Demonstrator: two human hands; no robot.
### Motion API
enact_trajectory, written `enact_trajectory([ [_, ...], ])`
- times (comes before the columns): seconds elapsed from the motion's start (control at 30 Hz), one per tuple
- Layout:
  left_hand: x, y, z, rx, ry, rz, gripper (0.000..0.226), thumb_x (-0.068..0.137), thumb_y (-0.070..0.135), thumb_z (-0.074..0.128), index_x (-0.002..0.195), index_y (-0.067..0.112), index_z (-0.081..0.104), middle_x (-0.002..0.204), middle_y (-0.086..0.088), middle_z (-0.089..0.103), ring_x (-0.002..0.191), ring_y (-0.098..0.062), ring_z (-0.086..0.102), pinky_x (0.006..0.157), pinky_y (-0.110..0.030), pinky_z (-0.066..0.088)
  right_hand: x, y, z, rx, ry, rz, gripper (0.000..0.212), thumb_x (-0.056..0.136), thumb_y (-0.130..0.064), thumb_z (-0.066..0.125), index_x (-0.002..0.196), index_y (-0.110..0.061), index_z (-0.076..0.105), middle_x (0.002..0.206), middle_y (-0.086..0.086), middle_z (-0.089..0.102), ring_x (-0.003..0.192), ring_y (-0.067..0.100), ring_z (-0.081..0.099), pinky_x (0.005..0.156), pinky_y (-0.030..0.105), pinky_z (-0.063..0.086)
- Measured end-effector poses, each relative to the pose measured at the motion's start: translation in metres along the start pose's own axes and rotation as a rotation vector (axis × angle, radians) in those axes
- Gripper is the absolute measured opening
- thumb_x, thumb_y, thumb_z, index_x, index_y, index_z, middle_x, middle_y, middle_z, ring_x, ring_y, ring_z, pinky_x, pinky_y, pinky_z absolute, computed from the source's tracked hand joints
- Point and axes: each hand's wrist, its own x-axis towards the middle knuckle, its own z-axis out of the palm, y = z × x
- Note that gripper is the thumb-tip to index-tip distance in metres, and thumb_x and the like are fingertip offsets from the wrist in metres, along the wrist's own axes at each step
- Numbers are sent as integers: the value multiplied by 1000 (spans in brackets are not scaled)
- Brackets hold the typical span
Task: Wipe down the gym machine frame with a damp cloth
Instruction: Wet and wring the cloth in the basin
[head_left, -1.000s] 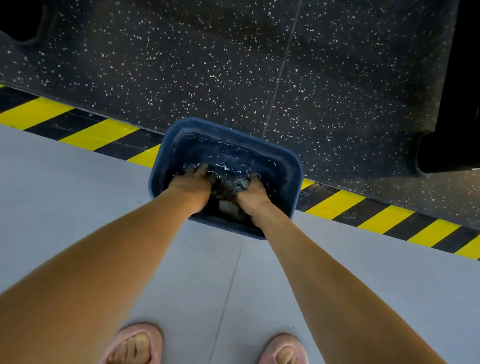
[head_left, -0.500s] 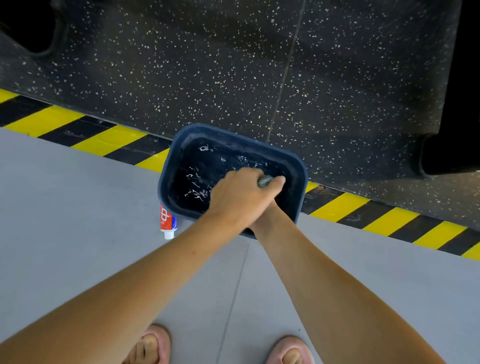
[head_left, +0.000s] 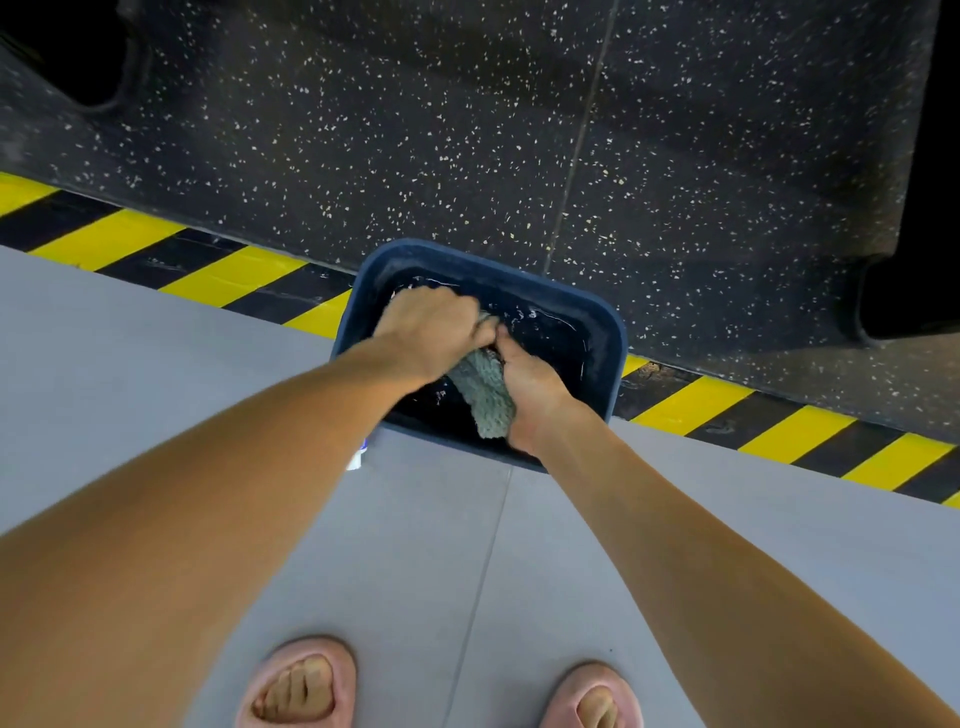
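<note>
Both my grips are clamped on the cloth (head_left: 485, 397): my left hand (head_left: 431, 325) curls round its far end and my right hand (head_left: 530, 384) just beside it, the grey tail hanging over the blue basin (head_left: 608, 338). I reckon I should twist my hands in opposite directions, low over the water, so drips fall inside and not onto the floor (head_left: 156, 374).

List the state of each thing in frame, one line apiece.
cloth: bunched, looks wet, held over the basin by both hands.
left hand: fingers curled, grips the cloth's far end.
right hand: fingers curled, grips the cloth's near part.
basin: upright on the floor, holds rippled water.
tube: on the grey floor beside the basin, mostly hidden by the left forearm.
slippers: worn on both feet.
</note>
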Motion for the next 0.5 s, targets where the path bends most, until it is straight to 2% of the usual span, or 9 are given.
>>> enact_trajectory([
  [0.07,1,-15,1,87,-37,-69,41,101,41,35,120,9,50,111,-15,55,101,-33,59,71,-38,41,-4,-4,-4,-143,99,-99,59,91,-53,57,129,-9,49,115,5,61,98,24,60,89,35,50],
  [0.13,-5,-18,7,113,-122,-121,45,99,29,42,139,13,30,138,-18,32,123,-36,42,86,-44,42,-10,-6,-12,-284,172,-263,65,90,-45,63,140,-17,33,118,-2,46,102,17,47,89,27,39],
  [0.2,-12,-18,21,125,-209,14,58,93,10,45,145,23,22,147,-15,16,135,-35,25,109,-48,28,-11,-3,-19,-543,135,-375,67,88,-28,69,140,-24,26,122,1,37,103,18,46,90,26,38],
  [0.27,-14,-23,28,231,-307,127,61,93,9,43,146,30,26,150,-10,15,139,-31,20,116,-48,15,-5,3,-24,-1058,122,-399,51,91,-13,62,134,-22,36,128,9,39,104,28,55,93,31,45],
  [0.33,-10,-24,27,287,-336,59,54,96,13,43,146,30,32,154,-8,13,142,-30,16,118,-52,10,2,8,-25,-1367,204,-364,30,97,-15,54,125,-12,49,126,16,51,106,33,60,90,35,49],
  [0.4,-11,-17,30,310,-364,91,61,93,9,47,149,24,28,158,-7,6,145,-30,9,118,-54,5,0,8,-20,-1370,315,-344,30,100,-24,49,121,-3,53,122,17,57,107,31,61,85,34,50],
  [0.47,-12,-16,37,312,-426,175,67,92,7,46,152,21,21,160,-4,4,147,-27,2,119,-50,0,0,4,-18,-1280,366,-340,29,100,-18,48,121,1,52,124,18,55,109,31,60,84,35,50],
  [0.5,-12,-18,39,290,-453,133,66,93,7,44,153,21,19,161,-3,5,148,-26,2,119,-49,1,2,3,-19,-1209,342,-308,27,99,-12,47,122,1,52,124,18,54,109,32,59,85,35,50],
])
